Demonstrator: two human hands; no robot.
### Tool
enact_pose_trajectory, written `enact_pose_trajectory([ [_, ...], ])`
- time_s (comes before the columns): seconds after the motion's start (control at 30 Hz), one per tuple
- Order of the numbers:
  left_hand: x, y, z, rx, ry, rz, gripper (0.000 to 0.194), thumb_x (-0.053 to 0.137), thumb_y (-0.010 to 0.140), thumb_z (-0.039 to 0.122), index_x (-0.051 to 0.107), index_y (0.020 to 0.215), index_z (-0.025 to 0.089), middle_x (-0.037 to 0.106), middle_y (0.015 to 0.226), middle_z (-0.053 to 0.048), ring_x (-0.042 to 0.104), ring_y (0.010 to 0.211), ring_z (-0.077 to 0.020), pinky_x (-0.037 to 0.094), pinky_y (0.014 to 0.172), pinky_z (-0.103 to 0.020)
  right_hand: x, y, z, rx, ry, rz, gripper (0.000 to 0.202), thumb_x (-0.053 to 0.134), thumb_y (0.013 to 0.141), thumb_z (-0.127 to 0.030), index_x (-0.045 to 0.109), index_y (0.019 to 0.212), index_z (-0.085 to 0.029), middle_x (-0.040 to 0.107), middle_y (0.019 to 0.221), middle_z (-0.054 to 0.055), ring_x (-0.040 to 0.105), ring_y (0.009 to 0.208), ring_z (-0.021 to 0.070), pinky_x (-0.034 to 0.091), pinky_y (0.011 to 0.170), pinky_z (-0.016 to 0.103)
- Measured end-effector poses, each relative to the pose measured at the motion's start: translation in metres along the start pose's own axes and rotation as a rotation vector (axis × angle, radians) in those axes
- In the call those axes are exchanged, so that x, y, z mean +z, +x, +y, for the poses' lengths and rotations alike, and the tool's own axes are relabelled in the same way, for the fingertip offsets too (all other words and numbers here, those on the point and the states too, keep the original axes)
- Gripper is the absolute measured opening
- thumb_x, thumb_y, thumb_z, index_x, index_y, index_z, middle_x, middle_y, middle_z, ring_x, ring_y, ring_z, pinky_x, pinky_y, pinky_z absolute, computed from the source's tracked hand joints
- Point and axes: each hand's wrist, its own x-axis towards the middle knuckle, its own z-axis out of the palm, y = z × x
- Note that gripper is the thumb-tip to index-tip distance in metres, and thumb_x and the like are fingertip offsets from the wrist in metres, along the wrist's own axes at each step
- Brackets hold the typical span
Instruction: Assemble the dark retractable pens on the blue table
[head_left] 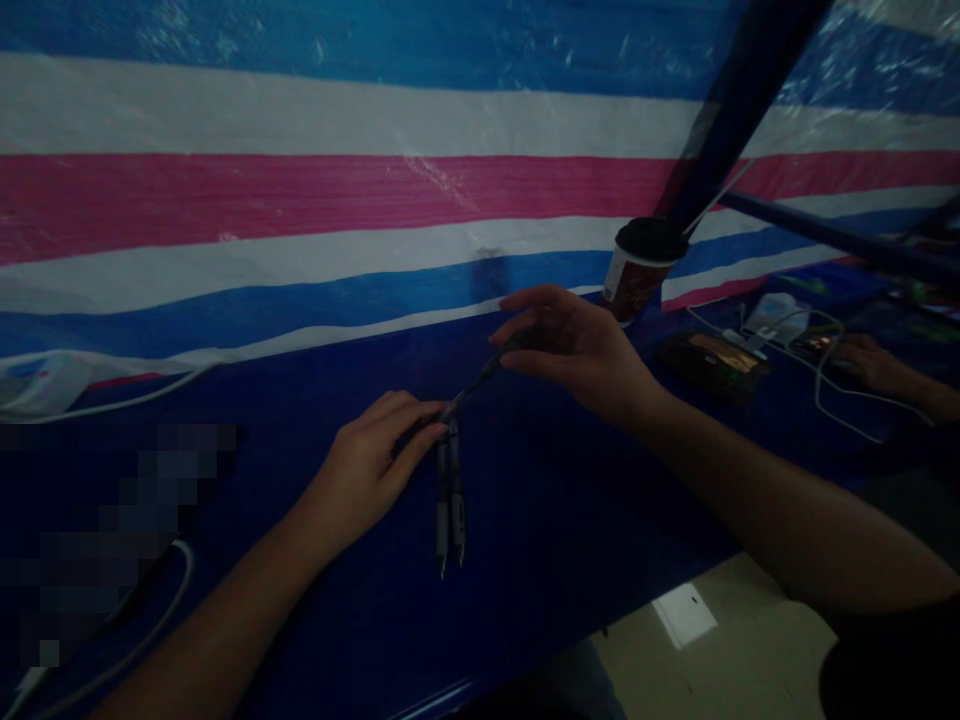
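My right hand (574, 355) is closed in a pinch on the upper end of a dark pen (471, 387), which slants down to the left. At the pen's lower end, the thumb and forefinger of my left hand (382, 440) are pinched together. Just below those fingertips, two more pens lie side by side on the dark blue table (337, 620): a left pen (442, 505) and a right pen (457, 500). Both have grey grips, and their tips point toward me. The light is dim, so fine details of the held pen are hard to make out.
A lidded paper cup (637, 275) stands behind my right hand. Right of it are a dark packet (712, 365), white cables (821, 375) and another person's hand (862, 362). A striped plastic sheet (337, 190) hangs behind. A white cable (184, 580) lies at left.
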Motion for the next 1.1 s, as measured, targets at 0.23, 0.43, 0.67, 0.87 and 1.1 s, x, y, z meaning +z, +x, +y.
enact_pose_trajectory([
  [0.23, -0.0004, -0.0017, 0.0038, -0.036, -0.014, 0.034, 0.025, 0.056, 0.104, 0.033, 0.074, 0.112, 0.017, 0.072, 0.097, -0.006, 0.071, 0.088, -0.0190, 0.055, 0.078, -0.031, 0.0042, -0.0050, -0.0061, -0.143, -0.200, 0.167, 0.031, 0.073, 0.091, -0.025, 0.059, 0.119, -0.024, 0.072, 0.107, 0.004, 0.070, 0.101, 0.0191, 0.059, 0.095, 0.036],
  [0.43, -0.0006, -0.0018, 0.0051, -0.028, -0.005, 0.079, 0.024, 0.057, 0.104, 0.033, 0.075, 0.108, 0.018, 0.074, 0.095, -0.006, 0.071, 0.083, -0.0182, 0.055, 0.071, -0.029, -0.0010, -0.0033, -0.0072, -0.238, -0.241, 0.273, 0.024, 0.069, 0.095, -0.021, 0.061, 0.117, -0.025, 0.070, 0.108, 0.004, 0.070, 0.099, 0.0182, 0.061, 0.092, 0.035],
  [0.67, 0.0006, -0.0018, 0.0039, -0.004, -0.005, 0.090, 0.023, 0.057, 0.104, 0.031, 0.076, 0.109, 0.017, 0.075, 0.096, -0.005, 0.073, 0.084, -0.0177, 0.055, 0.072, -0.028, -0.0030, -0.0018, 0.0000, -0.262, -0.201, 0.184, 0.027, 0.074, 0.092, -0.022, 0.061, 0.115, -0.024, 0.073, 0.105, 0.002, 0.072, 0.100, 0.0166, 0.062, 0.089, 0.031],
  [0.87, 0.0020, -0.0031, 0.0026, -0.006, -0.012, 0.080, 0.024, 0.057, 0.105, 0.032, 0.075, 0.110, 0.018, 0.074, 0.097, -0.005, 0.072, 0.084, -0.0177, 0.055, 0.071, -0.028, -0.0035, -0.0026, -0.0011, -0.245, -0.220, 0.224, 0.027, 0.073, 0.092, -0.022, 0.061, 0.115, -0.025, 0.073, 0.106, 0.002, 0.073, 0.101, 0.0181, 0.062, 0.089, 0.033],
  [1.1, 0.0001, -0.0019, 0.0039, 0.000, -0.010, 0.097, 0.022, 0.058, 0.104, 0.029, 0.076, 0.110, 0.017, 0.074, 0.096, -0.005, 0.072, 0.085, -0.0176, 0.055, 0.072, -0.028, -0.0026, -0.0030, -0.0029, -0.225, -0.202, 0.221, 0.028, 0.073, 0.092, -0.020, 0.060, 0.116, -0.026, 0.073, 0.107, 0.003, 0.073, 0.098, 0.0174, 0.062, 0.087, 0.033],
])
